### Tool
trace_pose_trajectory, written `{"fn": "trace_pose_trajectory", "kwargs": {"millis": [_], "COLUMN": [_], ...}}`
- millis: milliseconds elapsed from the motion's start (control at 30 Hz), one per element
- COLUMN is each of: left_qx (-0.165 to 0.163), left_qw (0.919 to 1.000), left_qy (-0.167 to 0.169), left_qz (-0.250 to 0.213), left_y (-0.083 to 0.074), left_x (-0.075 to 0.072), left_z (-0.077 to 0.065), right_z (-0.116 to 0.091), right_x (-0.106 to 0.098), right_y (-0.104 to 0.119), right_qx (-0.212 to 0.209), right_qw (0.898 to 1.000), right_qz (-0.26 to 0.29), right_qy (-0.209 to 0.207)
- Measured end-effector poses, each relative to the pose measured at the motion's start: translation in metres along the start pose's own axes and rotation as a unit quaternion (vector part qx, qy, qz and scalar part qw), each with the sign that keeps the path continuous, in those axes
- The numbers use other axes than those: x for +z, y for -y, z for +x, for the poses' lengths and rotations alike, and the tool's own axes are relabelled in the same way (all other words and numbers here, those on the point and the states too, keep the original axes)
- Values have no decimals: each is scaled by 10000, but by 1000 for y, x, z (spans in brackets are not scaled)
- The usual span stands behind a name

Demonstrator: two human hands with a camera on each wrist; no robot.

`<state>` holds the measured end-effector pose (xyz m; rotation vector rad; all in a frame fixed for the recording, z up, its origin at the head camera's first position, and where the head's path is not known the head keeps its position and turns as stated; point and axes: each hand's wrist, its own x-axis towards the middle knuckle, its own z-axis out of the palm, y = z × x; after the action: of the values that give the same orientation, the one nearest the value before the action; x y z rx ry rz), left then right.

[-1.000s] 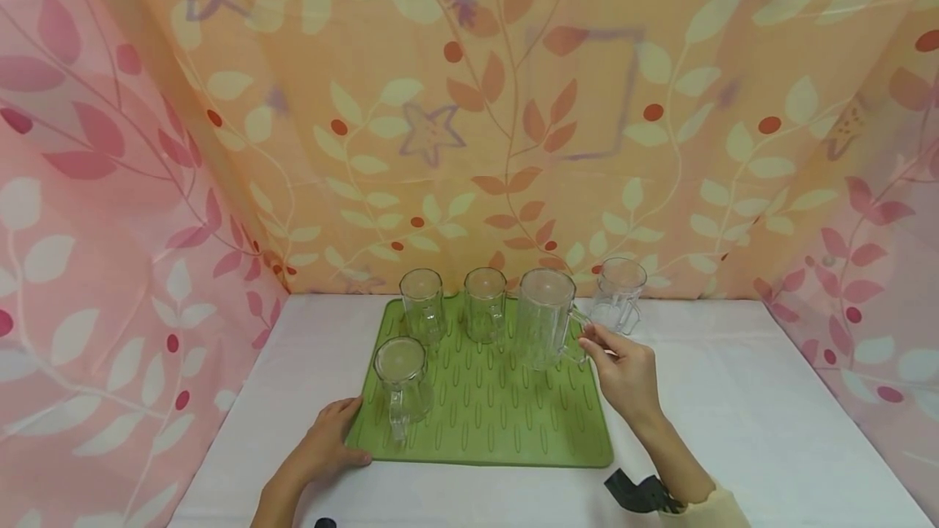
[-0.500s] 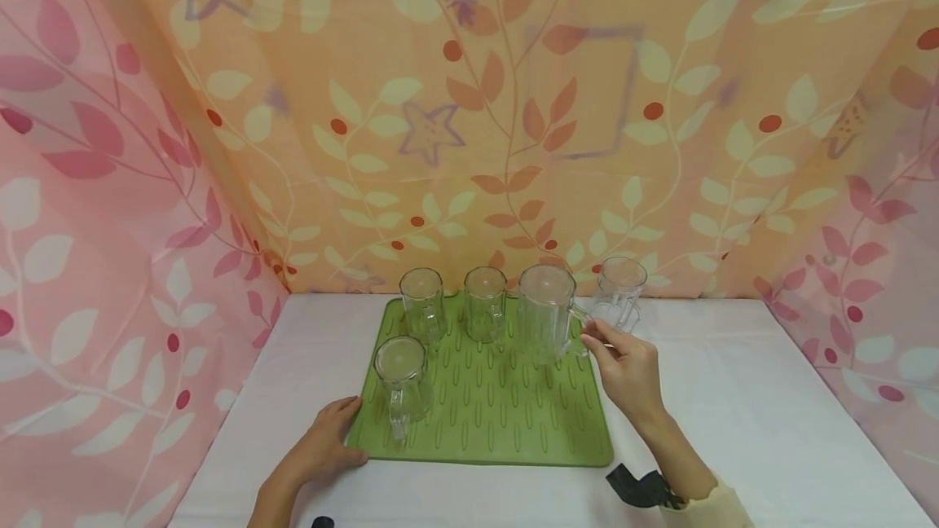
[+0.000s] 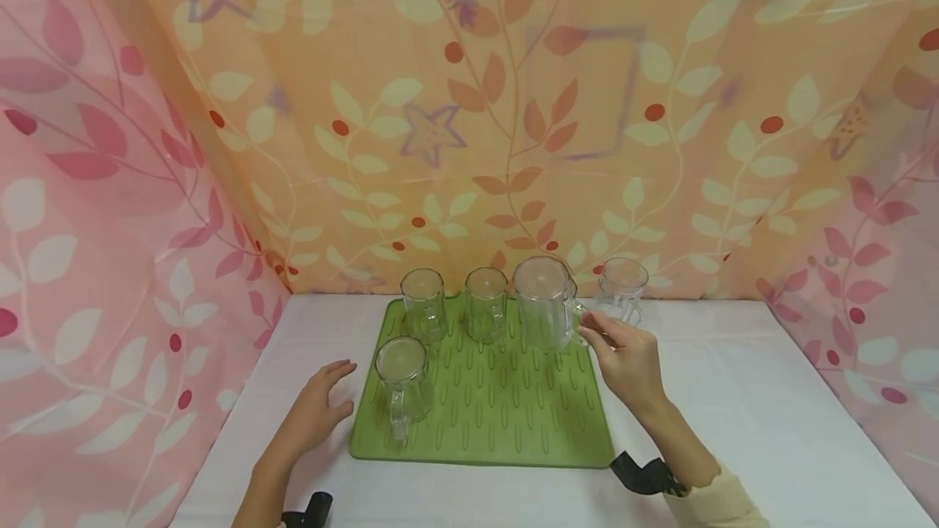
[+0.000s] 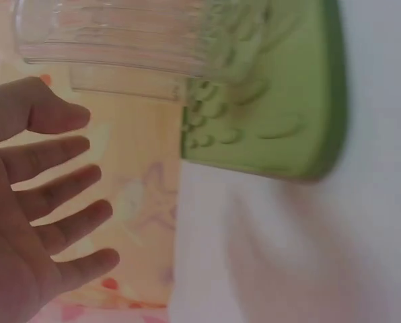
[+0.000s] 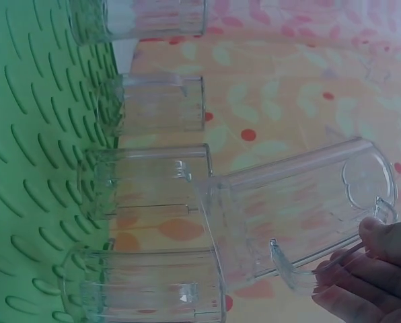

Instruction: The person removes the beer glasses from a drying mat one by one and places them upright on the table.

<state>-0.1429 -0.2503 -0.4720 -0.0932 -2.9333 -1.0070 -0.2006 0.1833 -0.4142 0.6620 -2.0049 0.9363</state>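
Observation:
My right hand [image 3: 627, 361] pinches the handle of a clear glass mug [image 3: 541, 300], which is raised over the back right of the green ribbed mat [image 3: 499, 430]. In the right wrist view the thumb and fingers close around that handle, and the mug leans. Behind it, partly hidden, another clear mug [image 5: 147, 286] stands on the mat. My left hand [image 3: 311, 414] is off the mat's left edge, its fingers spread and holding nothing. Nearest to it on the mat is a mug [image 3: 403, 381] with its handle toward the front.
Two more clear mugs, one at back left [image 3: 422, 300] and one at back middle [image 3: 486, 304], stand on the mat. Past its back right corner, a glass mug [image 3: 623, 288] is on the white table [image 3: 734, 414]. Patterned cloth [image 3: 506, 145] hangs behind and at both sides.
The held mug has risen and shifted back with my right hand. My left hand has let go of the mat's left edge and drawn away, its fingers lifting. The other mugs have not moved.

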Motion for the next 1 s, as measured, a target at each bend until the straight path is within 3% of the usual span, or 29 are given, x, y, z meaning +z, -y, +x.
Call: {"fn": "trace_pose_trajectory", "kwargs": {"millis": [467,800,1000], "left_qx": [913,1172,1464], "left_qw": [9906,9872,9817], "left_qy": [-911,-658,-556], "left_qz": [-458,-859,-1084], "left_y": [-35,-72,-91], "left_x": [-26,-29,-26], "left_z": [22,37,47], "right_z": [12,15,16], "right_x": [-1,-3,-3], "right_y": [3,6,7], "right_qx": [-576,-978,-1319], "right_qw": [9983,9944,9907], "right_qz": [-90,-338,-305], "right_qy": [14,232,132]}}
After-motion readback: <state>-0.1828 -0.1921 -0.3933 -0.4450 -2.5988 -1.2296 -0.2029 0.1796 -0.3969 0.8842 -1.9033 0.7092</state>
